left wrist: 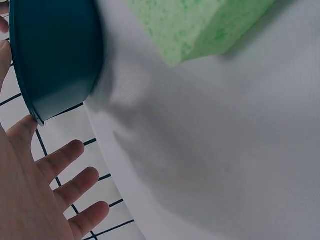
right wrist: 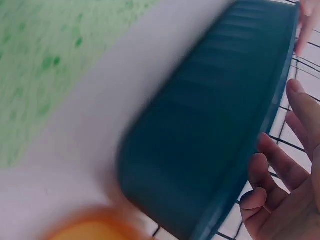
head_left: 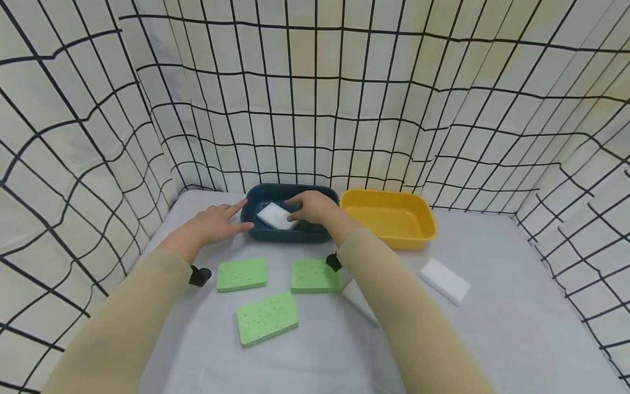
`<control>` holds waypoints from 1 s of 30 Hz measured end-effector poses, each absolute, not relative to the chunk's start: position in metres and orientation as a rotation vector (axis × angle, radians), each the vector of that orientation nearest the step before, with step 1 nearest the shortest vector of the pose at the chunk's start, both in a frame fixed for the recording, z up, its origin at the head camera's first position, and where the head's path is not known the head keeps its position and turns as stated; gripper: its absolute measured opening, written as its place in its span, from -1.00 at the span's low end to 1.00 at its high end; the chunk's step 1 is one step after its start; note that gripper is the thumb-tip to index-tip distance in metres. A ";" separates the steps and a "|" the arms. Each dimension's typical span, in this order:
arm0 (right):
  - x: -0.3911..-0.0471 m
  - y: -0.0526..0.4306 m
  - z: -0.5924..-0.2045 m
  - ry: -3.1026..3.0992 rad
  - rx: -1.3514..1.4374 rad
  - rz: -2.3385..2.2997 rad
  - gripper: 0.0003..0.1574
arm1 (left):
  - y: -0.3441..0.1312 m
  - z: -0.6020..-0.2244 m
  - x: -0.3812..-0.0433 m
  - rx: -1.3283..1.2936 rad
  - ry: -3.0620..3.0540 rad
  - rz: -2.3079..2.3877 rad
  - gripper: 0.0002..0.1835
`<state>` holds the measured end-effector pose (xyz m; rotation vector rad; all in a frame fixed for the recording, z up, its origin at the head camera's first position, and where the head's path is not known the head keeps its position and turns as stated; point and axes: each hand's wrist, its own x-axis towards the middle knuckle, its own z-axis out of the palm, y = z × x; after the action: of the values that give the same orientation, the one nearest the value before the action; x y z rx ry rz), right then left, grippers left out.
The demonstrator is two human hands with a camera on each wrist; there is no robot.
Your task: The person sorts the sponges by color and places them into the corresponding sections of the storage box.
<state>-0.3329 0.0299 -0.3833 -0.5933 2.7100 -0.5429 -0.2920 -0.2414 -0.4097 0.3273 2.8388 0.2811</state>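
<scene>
A white sponge-like block [head_left: 275, 216] lies inside the dark teal plastic bin [head_left: 290, 236] at the back of the table. My right hand [head_left: 315, 208] reaches over the bin, thumb and forefinger apart at the block's right end. In the right wrist view, the fingers of that hand [right wrist: 285, 185] are loosely bent above the bin's rim, and the block is hidden. My left hand [head_left: 214, 223] is spread at the bin's left end. Its fingertips meet the rim in the left wrist view, where the other fingers [left wrist: 75, 195] stretch out beside the bin [left wrist: 57, 55].
A yellow bin [head_left: 394, 241] stands right beside the teal one. Green speckled sponges [head_left: 241, 274], [head_left: 315, 276], [head_left: 268, 318] lie in front. A white block [head_left: 445, 280] lies at right; another white block [head_left: 359, 300] is partly under my right sleeve. Black wire grid surrounds the table's back and sides.
</scene>
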 end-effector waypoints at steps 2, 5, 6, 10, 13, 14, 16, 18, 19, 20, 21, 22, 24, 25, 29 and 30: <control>-0.332 0.036 -0.379 2.719 -0.594 -0.533 -0.33 | -0.241 -0.410 -0.293 0.328 2.834 0.281 0.01; -0.328 0.045 -0.372 2.752 -0.608 -0.481 -0.31 | -0.240 -0.412 -0.294 0.335 2.825 0.290 0.00; -0.327 0.049 -0.371 2.768 -0.625 -0.463 -0.31 | -0.240 -0.413 -0.294 0.333 2.822 0.292 -0.01; -0.318 0.067 -0.360 2.817 -0.667 -0.413 -0.28 | -0.239 -0.412 -0.294 0.338 2.823 0.287 -0.02; -0.309 0.081 -0.353 2.837 -0.660 -0.401 -0.25 | -0.239 -0.410 -0.293 0.343 2.831 0.279 0.00; -0.306 0.086 -0.351 2.845 -0.650 -0.398 -0.25 | -0.239 -0.410 -0.294 0.343 2.833 0.278 0.01; -0.299 0.097 -0.349 2.854 -0.638 -0.397 -0.25 | -0.238 -0.409 -0.294 0.346 2.836 0.277 0.03; -0.290 0.108 -0.347 2.865 -0.629 -0.413 -0.25 | -0.237 -0.409 -0.294 0.345 2.835 0.276 0.05; -0.285 0.114 -0.346 2.868 -0.624 -0.422 -0.25 | -0.237 -0.409 -0.295 0.343 2.834 0.279 0.04; -0.280 0.120 -0.346 2.871 -0.624 -0.436 -0.25 | -0.237 -0.409 -0.295 0.340 2.832 0.282 0.04; -0.276 0.126 -0.346 2.873 -0.627 -0.452 -0.26 | -0.236 -0.409 -0.295 0.340 2.831 0.284 0.03; -0.271 0.132 -0.347 2.875 -0.629 -0.465 -0.27 | -0.236 -0.408 -0.294 0.341 2.831 0.283 0.03; -0.261 0.144 -0.349 2.871 -0.633 -0.480 -0.30 | -0.237 -0.408 -0.293 0.344 2.830 0.277 0.03; -0.256 0.151 -0.352 2.871 -0.646 -0.485 -0.32 | -0.237 -0.408 -0.293 0.347 2.830 0.271 0.04; -0.234 0.176 -0.362 2.875 -0.654 -0.497 -0.34 | -0.237 -0.408 -0.291 0.358 2.830 0.256 0.06; -0.229 0.182 -0.364 2.879 -0.656 -0.494 -0.32 | -0.237 -0.408 -0.290 0.359 2.828 0.259 0.05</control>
<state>-0.2286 0.1824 -0.3645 -0.6564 2.8787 -0.4942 -0.2903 -0.2369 -0.4081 0.3589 2.8284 0.2589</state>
